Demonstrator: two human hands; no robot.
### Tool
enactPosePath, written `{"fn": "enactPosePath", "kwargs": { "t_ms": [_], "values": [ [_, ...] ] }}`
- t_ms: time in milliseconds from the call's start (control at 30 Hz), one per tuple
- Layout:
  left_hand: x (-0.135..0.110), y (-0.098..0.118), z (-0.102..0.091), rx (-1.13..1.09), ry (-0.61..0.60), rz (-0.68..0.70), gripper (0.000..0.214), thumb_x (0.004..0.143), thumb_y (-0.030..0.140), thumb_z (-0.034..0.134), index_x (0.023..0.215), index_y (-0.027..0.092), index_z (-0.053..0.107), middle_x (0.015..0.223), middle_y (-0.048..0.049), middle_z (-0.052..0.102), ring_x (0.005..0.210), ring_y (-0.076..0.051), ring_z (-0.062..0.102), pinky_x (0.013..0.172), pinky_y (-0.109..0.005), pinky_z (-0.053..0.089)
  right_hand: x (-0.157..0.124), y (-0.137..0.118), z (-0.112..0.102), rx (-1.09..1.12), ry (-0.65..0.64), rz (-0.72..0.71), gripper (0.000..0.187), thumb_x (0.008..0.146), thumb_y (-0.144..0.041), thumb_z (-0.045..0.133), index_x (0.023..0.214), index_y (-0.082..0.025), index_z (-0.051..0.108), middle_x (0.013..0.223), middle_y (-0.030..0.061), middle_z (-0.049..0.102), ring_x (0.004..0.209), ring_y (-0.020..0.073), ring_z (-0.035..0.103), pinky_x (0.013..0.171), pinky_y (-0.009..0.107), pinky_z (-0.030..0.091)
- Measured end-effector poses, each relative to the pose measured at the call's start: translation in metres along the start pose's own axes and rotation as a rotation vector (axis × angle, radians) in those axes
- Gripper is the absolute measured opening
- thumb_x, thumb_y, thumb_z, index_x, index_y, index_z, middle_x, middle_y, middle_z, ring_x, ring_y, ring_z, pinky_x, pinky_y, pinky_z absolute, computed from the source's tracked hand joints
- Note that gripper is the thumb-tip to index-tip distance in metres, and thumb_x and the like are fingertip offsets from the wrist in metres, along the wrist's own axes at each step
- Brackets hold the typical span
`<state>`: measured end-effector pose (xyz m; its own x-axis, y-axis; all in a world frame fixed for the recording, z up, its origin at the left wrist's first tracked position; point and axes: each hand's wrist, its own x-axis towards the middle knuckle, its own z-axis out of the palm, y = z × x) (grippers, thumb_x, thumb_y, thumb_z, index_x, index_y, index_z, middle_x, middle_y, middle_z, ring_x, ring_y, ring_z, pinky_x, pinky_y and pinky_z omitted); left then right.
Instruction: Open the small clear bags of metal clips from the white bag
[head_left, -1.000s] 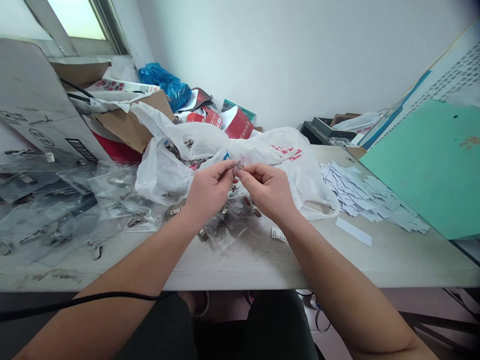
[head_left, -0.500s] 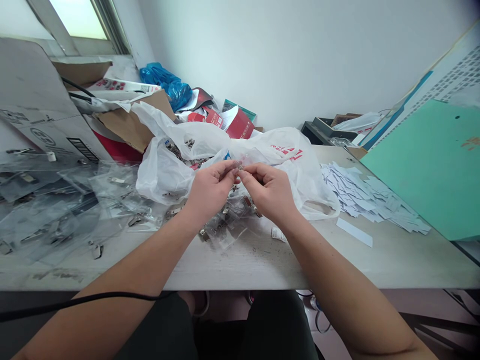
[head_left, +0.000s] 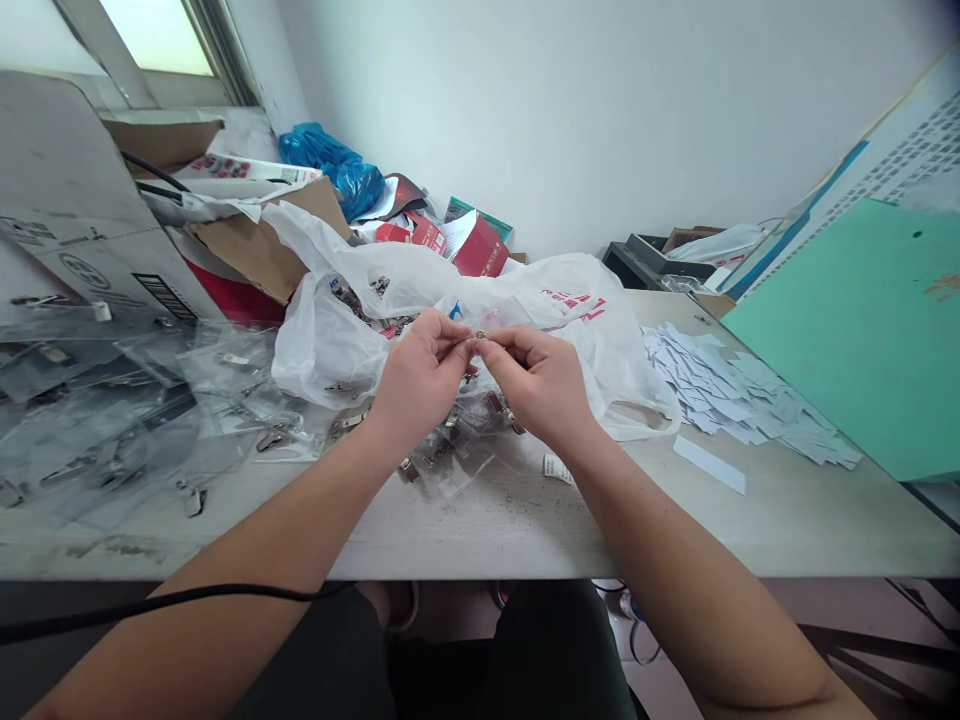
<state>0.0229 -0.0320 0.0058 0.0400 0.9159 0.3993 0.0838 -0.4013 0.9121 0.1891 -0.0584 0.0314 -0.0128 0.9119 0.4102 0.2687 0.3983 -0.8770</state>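
Note:
My left hand (head_left: pixel 418 375) and my right hand (head_left: pixel 538 380) meet fingertip to fingertip above the desk, both pinched closed. Between them shows a small metal clip (head_left: pixel 480 335), partly covered by the fingers. My right thumb and forefinger are on it; whatever the left fingertips grip is too small to make out. Below my hands lie small clear plastic pouches (head_left: pixel 454 465) with metal clips among them. Just behind, a white plastic bag (head_left: pixel 630 350) lies spread out, with more metal clips (head_left: pixel 349 298) inside its opening on the left.
Many clear pouches with clips (head_left: pixel 112 440) cover the desk's left side. On the right are a heap of white paper slips (head_left: pixel 712 390) and a green board (head_left: pixel 862 330). A cardboard box (head_left: pixel 82 200) stands at the left. A black cable (head_left: pixel 187 595) crosses my left forearm.
My left fingers have curled and shifted slightly around the pinch point. My right hand stays almost in place. The things on the desk look the same.

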Motion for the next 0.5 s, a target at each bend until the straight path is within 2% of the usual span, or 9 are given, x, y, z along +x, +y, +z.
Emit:
{"fn": "enactPosePath", "kwargs": {
  "t_ms": [133,300,400,500],
  "values": [
    [-0.002,-0.0034,0.0009,0.059,-0.018,0.013,0.016,0.1,0.034,0.077,0.103,0.025,0.063,0.087,-0.0005,0.08,0.08,-0.021,0.081,0.079,-0.038,0.067,-0.0007,-0.0022,-0.001,0.006,-0.001,0.029,0.019,0.094,-0.035,0.072,0.081,-0.022,0.077,0.058,-0.0045,0.057,0.059,0.0139,0.053,0.063,0.032,0.044],
    [-0.004,-0.0057,-0.0028,0.27,0.037,0.132,0.01,0.1,0.03,0.073,0.105,0.026,0.065,0.088,-0.0017,0.082,0.08,-0.022,0.08,0.075,-0.038,0.063,-0.0005,0.0,-0.0018,0.078,-0.044,0.073,0.021,0.097,-0.041,0.076,0.086,-0.023,0.077,0.063,-0.002,0.061,0.06,0.0151,0.054,0.057,0.031,0.04],
    [-0.0046,-0.0039,-0.0052,0.379,0.068,0.205,0.006,0.101,0.029,0.069,0.104,0.026,0.065,0.089,-0.0014,0.083,0.079,-0.02,0.079,0.073,-0.034,0.059,0.001,0.0005,-0.0033,0.168,-0.089,0.158,0.029,0.096,-0.05,0.081,0.09,-0.022,0.076,0.062,-0.0025,0.061,0.055,0.0125,0.049,0.051,0.029,0.035],
    [-0.0057,-0.0013,-0.0048,0.461,0.084,0.26,0.004,0.101,0.028,0.068,0.104,0.026,0.066,0.09,-0.0011,0.083,0.077,-0.019,0.076,0.069,-0.031,0.054,0.0024,-0.0017,-0.006,0.247,-0.13,0.258,0.037,0.092,-0.054,0.086,0.084,-0.021,0.072,0.058,-0.0038,0.056,0.05,0.0106,0.044,0.046,0.028,0.032]
  ]
}}
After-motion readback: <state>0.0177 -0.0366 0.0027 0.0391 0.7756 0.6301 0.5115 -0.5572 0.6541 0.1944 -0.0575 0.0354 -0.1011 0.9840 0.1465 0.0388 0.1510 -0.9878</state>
